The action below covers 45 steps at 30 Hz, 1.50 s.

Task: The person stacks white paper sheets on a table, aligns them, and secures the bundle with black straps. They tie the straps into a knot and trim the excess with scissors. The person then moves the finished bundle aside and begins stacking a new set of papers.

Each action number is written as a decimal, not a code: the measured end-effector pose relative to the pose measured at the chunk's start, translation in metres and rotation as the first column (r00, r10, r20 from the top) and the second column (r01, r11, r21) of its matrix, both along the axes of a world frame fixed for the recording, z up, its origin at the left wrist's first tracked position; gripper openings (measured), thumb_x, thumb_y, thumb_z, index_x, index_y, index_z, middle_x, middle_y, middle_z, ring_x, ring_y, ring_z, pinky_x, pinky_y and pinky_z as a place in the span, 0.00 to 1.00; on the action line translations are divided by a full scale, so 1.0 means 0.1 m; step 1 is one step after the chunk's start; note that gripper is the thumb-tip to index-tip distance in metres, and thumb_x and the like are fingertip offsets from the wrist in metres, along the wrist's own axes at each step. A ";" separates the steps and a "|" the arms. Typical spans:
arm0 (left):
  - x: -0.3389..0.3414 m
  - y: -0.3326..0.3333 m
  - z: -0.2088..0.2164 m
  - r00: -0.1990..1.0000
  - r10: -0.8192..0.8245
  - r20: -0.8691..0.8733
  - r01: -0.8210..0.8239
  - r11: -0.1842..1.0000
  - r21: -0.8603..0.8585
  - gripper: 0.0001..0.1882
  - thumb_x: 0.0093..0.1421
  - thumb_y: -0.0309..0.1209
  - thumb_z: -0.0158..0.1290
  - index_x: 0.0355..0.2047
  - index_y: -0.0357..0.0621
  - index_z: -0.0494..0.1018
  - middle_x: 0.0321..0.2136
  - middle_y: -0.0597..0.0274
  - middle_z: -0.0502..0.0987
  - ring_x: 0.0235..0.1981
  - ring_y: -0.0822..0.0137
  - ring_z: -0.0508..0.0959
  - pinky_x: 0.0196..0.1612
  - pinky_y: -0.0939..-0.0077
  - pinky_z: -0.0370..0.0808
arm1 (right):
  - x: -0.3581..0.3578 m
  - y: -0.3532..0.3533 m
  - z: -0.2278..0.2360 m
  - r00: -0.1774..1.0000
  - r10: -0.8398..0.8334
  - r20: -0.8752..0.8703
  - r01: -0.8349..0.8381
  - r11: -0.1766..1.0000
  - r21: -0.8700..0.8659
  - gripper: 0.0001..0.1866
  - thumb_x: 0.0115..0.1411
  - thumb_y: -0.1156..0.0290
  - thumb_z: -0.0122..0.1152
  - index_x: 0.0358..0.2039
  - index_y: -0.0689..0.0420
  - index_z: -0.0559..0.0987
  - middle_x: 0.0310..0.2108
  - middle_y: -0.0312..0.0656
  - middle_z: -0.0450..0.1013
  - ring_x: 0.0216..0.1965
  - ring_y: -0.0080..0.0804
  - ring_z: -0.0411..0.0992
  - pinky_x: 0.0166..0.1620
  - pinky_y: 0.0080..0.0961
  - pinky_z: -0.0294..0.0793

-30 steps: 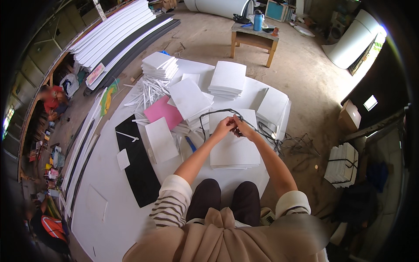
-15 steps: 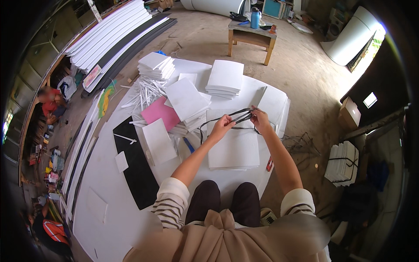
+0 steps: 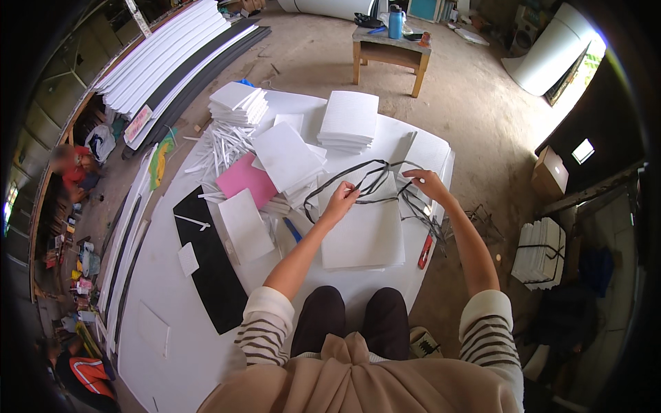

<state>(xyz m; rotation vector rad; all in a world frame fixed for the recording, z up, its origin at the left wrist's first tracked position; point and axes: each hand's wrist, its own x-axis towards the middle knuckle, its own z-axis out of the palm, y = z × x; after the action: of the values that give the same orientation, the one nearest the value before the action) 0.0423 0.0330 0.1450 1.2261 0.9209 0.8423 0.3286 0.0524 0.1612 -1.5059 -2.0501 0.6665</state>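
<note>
My left hand [image 3: 342,201] is closed around several strands of a thin black strap [image 3: 390,164], which loops loosely above a stack of white foam sheets [image 3: 361,241]. To the right, my right hand [image 3: 428,184] pinches another part of the strap with fingers and thumb. Loose strap ends trail below that hand over the table's right edge. A red cutter [image 3: 425,252] lies right of the sheet stack. On its left is a blue tool [image 3: 292,229], partly beside other white pieces.
The white table [image 3: 148,275] also bears a pink sheet [image 3: 246,180], a long black sheet [image 3: 215,279], white strips [image 3: 224,148] and more white stacks [image 3: 348,118]. A strapped white bundle [image 3: 539,253] stands on the floor at right. Two people sit at far left.
My hands have moved apart, the right one going right and the left slightly left. The strap's loops have spread wider, and its loose ends now show below my right hand.
</note>
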 end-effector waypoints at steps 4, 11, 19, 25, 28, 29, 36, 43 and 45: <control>-0.10 0.01 -0.04 0.999 0.024 0.022 -0.023 0.998 -0.050 0.10 0.57 0.35 0.45 0.33 0.45 0.58 0.15 0.76 0.55 0.15 0.83 0.53 0.17 0.88 0.50 | -0.13 0.02 -0.17 0.921 -0.179 -0.346 0.165 0.984 -0.068 0.10 0.45 0.79 0.50 0.30 0.58 0.76 0.29 0.41 0.73 0.32 0.32 0.71 0.38 0.22 0.68; -0.02 0.07 -0.03 0.997 0.006 0.077 0.003 0.994 -0.113 0.10 0.58 0.35 0.44 0.32 0.45 0.57 0.14 0.75 0.55 0.14 0.83 0.53 0.17 0.88 0.49 | 0.00 -0.20 -1.21 0.908 -0.302 -0.290 0.209 0.927 -0.310 0.15 0.44 0.79 0.49 0.35 0.63 0.73 0.31 0.43 0.73 0.33 0.32 0.71 0.37 0.24 0.68; -0.04 0.17 -0.01 0.987 0.062 0.145 -0.028 0.973 -0.229 0.08 0.60 0.35 0.41 0.33 0.44 0.57 0.16 0.68 0.62 0.17 0.77 0.60 0.22 0.86 0.57 | -0.20 -0.21 -1.79 0.823 -0.486 -0.293 0.192 0.724 -0.663 0.23 0.50 0.79 0.46 0.50 0.63 0.61 0.46 0.47 0.64 0.49 0.34 0.60 0.51 0.27 0.56; -0.13 0.24 0.01 0.973 0.129 0.190 -0.072 0.957 -0.280 0.07 0.60 0.33 0.41 0.32 0.45 0.57 0.20 0.64 0.64 0.21 0.74 0.63 0.25 0.84 0.60 | -0.36 -0.19 -2.07 0.546 -0.580 -0.605 -0.144 0.646 -0.750 0.27 0.52 0.73 0.43 0.54 0.60 0.55 0.50 0.52 0.59 0.51 0.36 0.59 0.58 0.39 0.40; -0.09 0.27 0.01 0.958 0.140 0.249 -0.057 0.948 -0.314 0.07 0.60 0.34 0.41 0.31 0.46 0.57 0.20 0.64 0.63 0.19 0.75 0.61 0.23 0.85 0.57 | -0.28 -0.21 -2.13 0.539 -0.600 -0.591 -0.128 0.635 -0.761 0.25 0.52 0.76 0.44 0.52 0.61 0.56 0.47 0.51 0.61 0.46 0.36 0.62 0.55 0.38 0.49; -0.08 0.28 0.01 0.954 0.142 0.266 -0.052 0.946 -0.319 0.07 0.60 0.34 0.41 0.31 0.46 0.57 0.20 0.64 0.63 0.18 0.76 0.60 0.23 0.85 0.56 | -0.27 -0.24 -2.13 0.551 -0.575 -0.605 -0.114 0.666 -0.737 0.25 0.51 0.76 0.45 0.51 0.61 0.57 0.46 0.50 0.61 0.44 0.36 0.63 0.52 0.36 0.53; -0.23 0.21 -0.01 0.945 0.197 0.260 -0.110 0.943 -0.314 0.06 0.60 0.33 0.41 0.32 0.46 0.56 0.20 0.66 0.63 0.16 0.80 0.57 0.20 0.87 0.54 | -0.57 -0.37 -1.86 0.556 -0.711 -0.431 -0.053 0.487 -0.872 0.25 0.48 0.78 0.51 0.49 0.61 0.60 0.40 0.44 0.63 0.38 0.32 0.66 0.38 0.22 0.68; -0.05 0.28 0.00 0.986 0.165 -0.026 -0.167 0.982 -0.091 0.26 0.49 0.35 0.56 0.41 0.44 0.53 0.21 0.68 0.62 0.21 0.80 0.61 0.23 0.87 0.61 | -0.22 -0.40 -2.17 0.829 -0.493 -0.264 0.059 0.547 -0.835 0.08 0.48 0.70 0.55 0.28 0.58 0.78 0.21 0.40 0.73 0.24 0.32 0.71 0.31 0.26 0.70; -0.04 0.21 0.07 0.972 0.112 -0.207 -0.089 0.989 0.116 0.31 0.46 0.34 0.58 0.45 0.45 0.51 0.22 0.68 0.63 0.23 0.79 0.62 0.25 0.86 0.62 | -0.20 -0.55 -1.93 0.950 -0.295 -0.101 0.189 0.802 -0.567 0.08 0.46 0.70 0.55 0.26 0.58 0.78 0.19 0.43 0.72 0.23 0.36 0.71 0.30 0.28 0.69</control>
<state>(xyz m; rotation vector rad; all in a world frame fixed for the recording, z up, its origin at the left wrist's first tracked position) 0.0388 0.0538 0.1522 1.3911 1.1310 0.8601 0.3082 -0.0023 -0.0314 -1.8928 -1.5470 1.3198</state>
